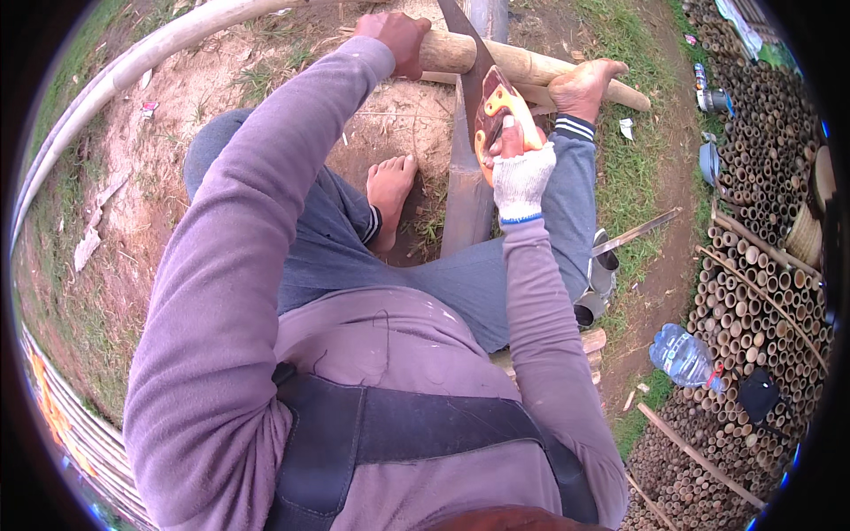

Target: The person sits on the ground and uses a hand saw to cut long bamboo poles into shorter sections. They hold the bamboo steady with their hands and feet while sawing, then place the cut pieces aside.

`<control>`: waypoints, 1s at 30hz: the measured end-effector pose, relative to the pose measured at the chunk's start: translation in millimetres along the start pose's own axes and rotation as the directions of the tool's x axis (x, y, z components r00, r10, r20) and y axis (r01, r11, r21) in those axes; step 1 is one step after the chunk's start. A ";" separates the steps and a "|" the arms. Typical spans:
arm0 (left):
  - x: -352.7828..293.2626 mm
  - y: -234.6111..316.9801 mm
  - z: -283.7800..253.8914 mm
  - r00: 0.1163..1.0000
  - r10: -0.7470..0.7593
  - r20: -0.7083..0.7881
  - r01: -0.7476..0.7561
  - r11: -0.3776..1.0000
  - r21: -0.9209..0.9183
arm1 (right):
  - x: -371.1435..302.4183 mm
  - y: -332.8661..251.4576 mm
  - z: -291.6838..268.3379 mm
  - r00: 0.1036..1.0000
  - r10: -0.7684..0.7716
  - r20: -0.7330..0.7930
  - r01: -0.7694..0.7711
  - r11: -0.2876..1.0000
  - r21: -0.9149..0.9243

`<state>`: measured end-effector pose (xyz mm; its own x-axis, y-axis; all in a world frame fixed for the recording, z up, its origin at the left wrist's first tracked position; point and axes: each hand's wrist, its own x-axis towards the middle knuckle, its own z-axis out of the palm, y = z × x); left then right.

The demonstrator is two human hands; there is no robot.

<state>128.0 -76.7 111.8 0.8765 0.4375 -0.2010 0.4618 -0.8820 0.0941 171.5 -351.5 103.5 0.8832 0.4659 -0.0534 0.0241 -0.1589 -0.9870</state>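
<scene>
A hand saw (500,111) with an orange and dark handle is in my right hand (524,177), which wears a white knitted glove with a blue cuff. Its blade runs up and away, lying across a pale bamboo pole (531,65). Bare and ungloved, my left hand (400,40) grips the pole's left end, close to the blade. My right foot (584,88) presses on the pole's right part. Beneath the pole, a grey beam (469,199) runs toward me between my legs. Whether the teeth sit inside a cut, I cannot tell.
Cut bamboo pieces (753,301) are stacked in a large pile at the right. A clear plastic bottle (682,354) lies by them. Behind my right knee is a flat blade-like strip (637,232). A long curved pole (115,80) arcs along the far left.
</scene>
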 end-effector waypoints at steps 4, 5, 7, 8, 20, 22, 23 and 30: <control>-1.8 -2.9 6.5 0.999 -0.031 0.032 0.031 1.000 -0.001 | -124.3 -3.2 -73.3 0.991 0.127 -0.047 -0.122 0.988 0.093; 0.0 -3.3 10.2 0.999 -0.022 0.031 0.022 1.000 0.010 | -142.7 -11.0 -84.7 0.991 0.127 -0.032 -0.123 0.988 0.095; -1.5 3.9 11.1 0.999 -0.027 0.032 0.027 1.000 0.011 | -144.2 -7.3 -84.3 0.994 0.101 -0.040 -0.099 0.994 0.041; 0.7 3.4 8.0 0.999 -0.031 0.022 0.030 0.999 0.018 | -133.2 2.3 -77.0 0.998 0.050 -0.042 -0.049 0.998 0.028; -4.2 -1.3 5.0 0.998 -0.025 0.050 0.024 1.000 0.010 | -114.2 -11.8 -66.5 0.991 0.129 -0.024 -0.127 0.987 0.094; -1.4 -2.8 9.0 1.000 -0.020 0.001 0.020 1.000 0.006 | -145.3 -22.0 -84.7 0.987 0.153 -0.048 -0.149 0.986 0.078; 1.0 -2.4 12.6 1.000 -0.005 -0.014 0.005 1.000 0.012 | -142.8 -15.9 -84.0 0.992 0.120 -0.047 -0.117 0.991 0.068; 7.5 7.4 6.8 1.000 0.019 -0.005 -0.019 1.000 0.008 | 45.6 -13.5 11.4 0.999 0.038 0.020 -0.038 0.999 -0.003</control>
<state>137.1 -81.2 104.3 0.8858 0.4216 -0.1941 0.4440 -0.8915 0.0897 206.1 -318.2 112.7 0.8742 0.4764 -0.0937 -0.0079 -0.1791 -0.9838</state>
